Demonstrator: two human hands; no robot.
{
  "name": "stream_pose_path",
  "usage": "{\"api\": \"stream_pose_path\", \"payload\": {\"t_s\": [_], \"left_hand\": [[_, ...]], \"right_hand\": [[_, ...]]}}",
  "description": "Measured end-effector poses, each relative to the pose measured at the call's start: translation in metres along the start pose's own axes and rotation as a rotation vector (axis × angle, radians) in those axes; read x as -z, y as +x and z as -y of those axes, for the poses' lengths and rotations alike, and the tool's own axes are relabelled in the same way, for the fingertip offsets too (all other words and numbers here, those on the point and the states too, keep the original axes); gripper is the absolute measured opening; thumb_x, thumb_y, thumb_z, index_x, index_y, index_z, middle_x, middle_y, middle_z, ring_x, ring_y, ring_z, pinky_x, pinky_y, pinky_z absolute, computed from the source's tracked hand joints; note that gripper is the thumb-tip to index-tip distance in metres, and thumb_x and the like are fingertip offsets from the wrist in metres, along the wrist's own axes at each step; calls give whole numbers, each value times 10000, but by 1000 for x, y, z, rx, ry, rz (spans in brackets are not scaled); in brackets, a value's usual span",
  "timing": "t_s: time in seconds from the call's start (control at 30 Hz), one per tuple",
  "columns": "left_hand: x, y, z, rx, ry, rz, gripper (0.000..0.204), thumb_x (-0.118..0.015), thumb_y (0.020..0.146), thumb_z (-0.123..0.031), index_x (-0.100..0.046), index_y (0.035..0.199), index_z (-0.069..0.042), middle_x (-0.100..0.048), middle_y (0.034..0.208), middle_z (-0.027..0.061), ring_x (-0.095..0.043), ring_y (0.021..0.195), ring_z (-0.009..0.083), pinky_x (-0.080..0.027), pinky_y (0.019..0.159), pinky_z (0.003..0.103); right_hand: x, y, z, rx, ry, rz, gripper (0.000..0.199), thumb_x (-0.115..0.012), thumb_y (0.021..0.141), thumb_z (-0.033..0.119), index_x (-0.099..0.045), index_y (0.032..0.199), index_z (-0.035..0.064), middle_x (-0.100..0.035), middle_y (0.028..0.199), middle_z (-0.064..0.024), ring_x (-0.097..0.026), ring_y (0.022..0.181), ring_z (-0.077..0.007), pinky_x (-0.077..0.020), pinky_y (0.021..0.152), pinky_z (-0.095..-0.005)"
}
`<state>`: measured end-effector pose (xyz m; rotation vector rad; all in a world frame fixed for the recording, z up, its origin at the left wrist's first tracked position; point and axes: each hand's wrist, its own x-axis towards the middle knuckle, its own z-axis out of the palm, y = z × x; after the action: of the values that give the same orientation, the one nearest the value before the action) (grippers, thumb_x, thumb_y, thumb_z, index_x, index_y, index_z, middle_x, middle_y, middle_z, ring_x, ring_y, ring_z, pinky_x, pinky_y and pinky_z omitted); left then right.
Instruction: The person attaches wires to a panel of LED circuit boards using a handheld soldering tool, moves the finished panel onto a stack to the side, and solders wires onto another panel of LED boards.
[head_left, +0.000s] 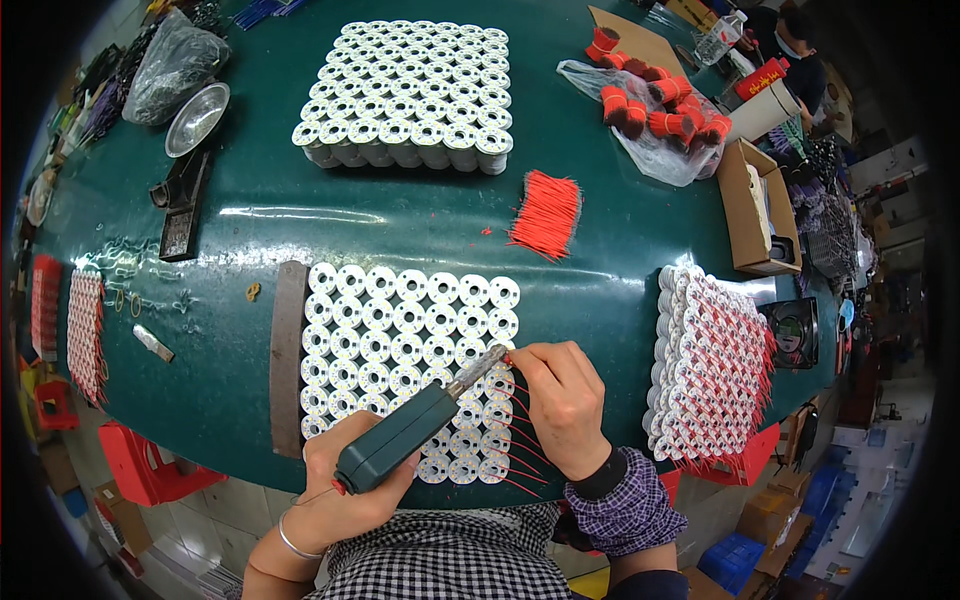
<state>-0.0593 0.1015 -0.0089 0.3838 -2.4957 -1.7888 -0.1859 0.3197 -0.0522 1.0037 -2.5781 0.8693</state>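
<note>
Green bench (250,240), seen from above. At its near edge lies a panel of round white LED boards (400,350), rows touching, flanked on its left by a brown strip (287,355).

The step in hand appears to be soldering red leads onto the panel's right column. The left hand (345,490) is wrapped around a green soldering iron (400,440), whose metal tip (490,358) reaches up and right to a board near the panel's right edge. The right hand (565,405) pinches a thin red wire (508,358) between thumb and fingers, just at the tip. Several boards below already carry red leads (520,450) trailing toward the near edge. The next move probably calls for steady contact of tip, wire end and pad, and then a fresh wire.

Around: a second, unwired panel (410,95) near the far edge; a finished stack of wired boards (705,370) at the near right edge; a bundle of cut red wires (548,215) mid-bench, well apart from the right hand; a clear bag of red spools (655,110) at the far right; a cardboard box (755,205) beside it; a metal bowl (197,118) at the far left.

Nothing blocks the joint; only the trailing leads crowd the right hand's wrist.
</note>
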Motion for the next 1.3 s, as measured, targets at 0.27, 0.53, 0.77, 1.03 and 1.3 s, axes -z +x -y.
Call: {"api": "stream_pose_path", "payload": {"t_s": [0.27, 0.53, 0.77, 1.03, 1.3], "left_hand": [[4, -4, 0, -59, -21, -74, 182, -776, 758, -51, -733, 920, 19, -635, 710, 82, -604, 584, 163, -463, 526, 288], [13, 6, -12, -116, -52, -108, 275, -773, 741, -40, -734, 1000, 45, -697, 827, 131, -662, 655, 211, -521, 588, 286], [11, 13, -15, -82, -66, -110, 228, -763, 766, -11, -721, 983, 43, -678, 795, 91, -640, 654, 147, -500, 585, 260], [9, 17, -13, 27, -51, -32, 164, -758, 796, -23, -704, 942, 29, -671, 775, 53, -604, 642, 89, -473, 579, 232], [5, 19, -10, 26, -25, -9, 145, -762, 800, -53, -704, 915, 13, -657, 742, 51, -588, 619, 87, -456, 554, 246]], "right_hand": [[3, 1, 2, -3, -42, 14, 261, -682, 726, 19, -691, 986, 2, -648, 936, -83, -613, 819, -245, -490, 696, -352], [21, 28, 12, 36, -93, -41, 238, -700, 712, -23, -699, 946, 20, -647, 893, -75, -611, 779, -241, -475, 673, -353], [-4, 26, -5, 31, 9, -65, 246, -683, 717, -37, -690, 959, 9, -639, 891, -85, -604, 761, -246, -490, 661, -357], [-8, 25, -6, 2, 29, -56, 202, -725, 742, -98, -691, 918, -5, -656, 852, -96, -633, 740, -253, -518, 614, -349], [-9, 24, -7, 7, 18, -53, 220, -711, 719, -106, -692, 915, -6, -654, 854, -95, -635, 742, -251, -523, 615, -348]]}}
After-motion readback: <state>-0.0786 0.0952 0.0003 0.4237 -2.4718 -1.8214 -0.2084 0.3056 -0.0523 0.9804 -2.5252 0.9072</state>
